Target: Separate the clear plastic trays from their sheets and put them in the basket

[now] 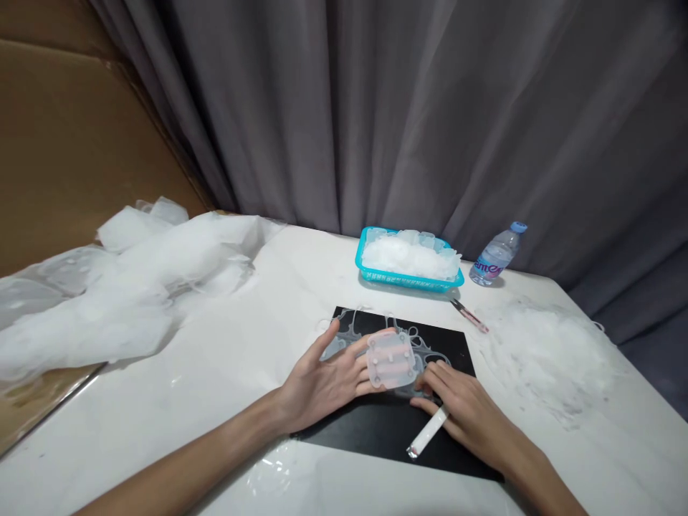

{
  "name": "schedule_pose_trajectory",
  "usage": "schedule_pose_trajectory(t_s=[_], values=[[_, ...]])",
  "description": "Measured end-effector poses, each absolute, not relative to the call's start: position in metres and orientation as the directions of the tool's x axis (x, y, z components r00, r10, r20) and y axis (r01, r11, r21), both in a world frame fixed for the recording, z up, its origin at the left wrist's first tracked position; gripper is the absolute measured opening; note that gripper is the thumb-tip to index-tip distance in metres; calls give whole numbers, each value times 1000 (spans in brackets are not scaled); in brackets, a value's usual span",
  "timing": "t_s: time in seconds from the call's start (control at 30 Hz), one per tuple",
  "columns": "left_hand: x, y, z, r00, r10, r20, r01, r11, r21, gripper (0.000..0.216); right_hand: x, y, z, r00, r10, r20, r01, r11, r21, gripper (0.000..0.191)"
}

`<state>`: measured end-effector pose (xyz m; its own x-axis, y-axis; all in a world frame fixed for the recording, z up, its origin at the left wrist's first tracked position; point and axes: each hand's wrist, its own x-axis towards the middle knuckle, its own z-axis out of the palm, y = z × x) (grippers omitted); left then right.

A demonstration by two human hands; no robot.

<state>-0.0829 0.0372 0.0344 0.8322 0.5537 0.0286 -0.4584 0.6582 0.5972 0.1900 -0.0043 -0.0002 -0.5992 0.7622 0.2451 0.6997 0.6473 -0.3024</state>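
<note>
Through the head camera I have both bare hands in front of me. My left hand [333, 374] is turned palm up, thumb spread wide and fingers extended, and the translucent plate [391, 358] lies across its fingers rather than being pinched; I can make out small raised pegs on its face. My right hand [461, 395] is curled narrow around a white-handled tool [428, 432], whose end sticks out below the thumb; its other end is hidden from me. The right fingertips are bent close to the plate's right edge, but I can't tell whether they touch it.

Beneath both hands is a black mat [370, 426], with clear plastic pieces [333, 348] around and behind the left fingers. Beyond the plate I see a teal basket [400, 279] heaped with whitish translucent parts [408, 256], and right of that a water bottle [493, 258]. A slim pink-handled tool [470, 317] lies past the right hand. Farther right of that grip spreads a pile of clear scraps [559, 351]; well left of the other hand sit white plastic bags [177, 265] on the white table [226, 344], next to cardboard [75, 143].
</note>
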Motion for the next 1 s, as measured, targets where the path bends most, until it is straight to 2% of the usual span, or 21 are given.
schedule_pose_trajectory(t_s=[0.13,0.5,0.63,0.7,0.8,0.9,1.0], values=[[-83,38,36,820,571,14,-467,656,593,83,189,-4,2,-607,748,266,672,663,-330,13],[-81,38,33,810,586,33,-490,644,587,82,194,-2,2,-601,756,260,693,655,-301,13],[-81,37,33,798,602,-31,-443,621,647,75,192,-2,3,-601,752,271,702,659,-272,15],[-83,37,30,755,646,-116,-340,537,772,61,191,-2,3,-599,751,277,705,659,-262,14],[-86,43,27,707,684,-178,-53,302,952,46,190,-1,0,-594,756,275,710,654,-261,9],[-84,60,31,756,626,-190,125,147,981,38,188,1,-4,-578,768,277,716,640,-279,5],[-71,89,44,761,640,-108,144,-5,990,40,186,3,-5,-560,782,273,719,622,-309,1]])
